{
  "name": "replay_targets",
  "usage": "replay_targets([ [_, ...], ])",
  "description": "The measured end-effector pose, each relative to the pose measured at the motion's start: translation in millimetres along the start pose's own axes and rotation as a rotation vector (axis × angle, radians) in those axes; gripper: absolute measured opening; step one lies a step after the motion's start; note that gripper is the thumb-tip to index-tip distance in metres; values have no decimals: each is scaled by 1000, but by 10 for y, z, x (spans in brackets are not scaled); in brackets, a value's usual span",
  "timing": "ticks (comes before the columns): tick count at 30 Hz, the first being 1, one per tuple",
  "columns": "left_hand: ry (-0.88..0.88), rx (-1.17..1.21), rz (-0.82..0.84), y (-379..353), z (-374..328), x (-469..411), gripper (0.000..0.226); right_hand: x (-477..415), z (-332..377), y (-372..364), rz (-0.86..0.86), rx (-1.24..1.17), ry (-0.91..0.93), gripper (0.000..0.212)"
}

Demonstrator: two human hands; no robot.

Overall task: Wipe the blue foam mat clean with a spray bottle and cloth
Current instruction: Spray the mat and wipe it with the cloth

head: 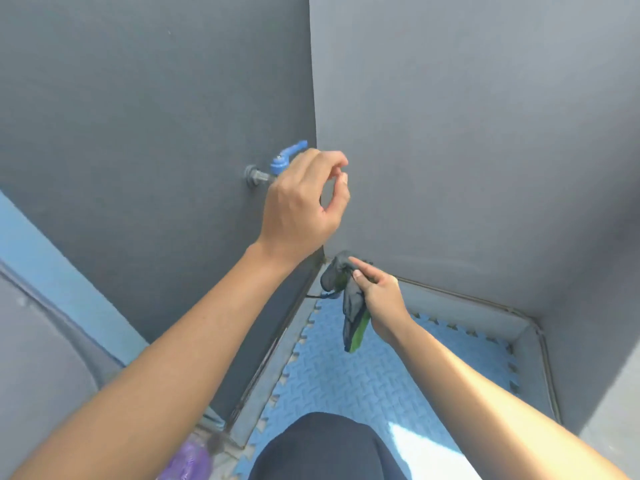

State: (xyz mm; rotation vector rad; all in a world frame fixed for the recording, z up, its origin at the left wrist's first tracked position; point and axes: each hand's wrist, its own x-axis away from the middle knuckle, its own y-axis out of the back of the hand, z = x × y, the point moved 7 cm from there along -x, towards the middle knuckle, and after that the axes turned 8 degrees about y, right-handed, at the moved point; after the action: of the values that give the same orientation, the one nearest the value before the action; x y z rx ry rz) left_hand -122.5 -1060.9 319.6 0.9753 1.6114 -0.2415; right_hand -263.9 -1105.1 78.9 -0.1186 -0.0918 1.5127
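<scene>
The blue foam mat [374, 379] with a ribbed pattern and jagged edges lies on the floor in a grey-walled corner. My right hand [382, 303] grips a dark grey and green cloth [351, 317] that hangs above the mat. My left hand [303, 206] is raised beside a blue-handled tap [282, 161] on the left wall, its fingers loosely curled and holding nothing. A purple object [190, 462], possibly the spray bottle, shows blurred at the bottom left.
Grey walls [467, 133] meet in a corner straight ahead. A pale floor strip [273, 368] borders the mat. My dark-clothed knee [322, 448] is at the bottom centre. A blue and grey surface [41, 271] lies at the left.
</scene>
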Motion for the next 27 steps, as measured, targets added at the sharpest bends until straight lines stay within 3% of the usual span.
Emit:
replay_targets([
  [2, -4, -147, -19, 55, 51, -431, 22, -61, 369, -174, -8, -44, 63, 29],
  [6, 520, -518, 423, -310, 874, -659, 47, -110, 756, -364, -92, -62, 95, 30],
  [8, 679, -527, 504, -411, 1105, -535, 45, -122, 806, -374, -168, -61, 68, 29],
  [19, 633, -305, 503, -521, 1310, -545, 47, -117, 849, -288, -245, 116, 67, 30],
  [27, 589, -270, 506, -522, 1240, -589, 46, -174, 871, -241, -251, 163, 73, 32],
])
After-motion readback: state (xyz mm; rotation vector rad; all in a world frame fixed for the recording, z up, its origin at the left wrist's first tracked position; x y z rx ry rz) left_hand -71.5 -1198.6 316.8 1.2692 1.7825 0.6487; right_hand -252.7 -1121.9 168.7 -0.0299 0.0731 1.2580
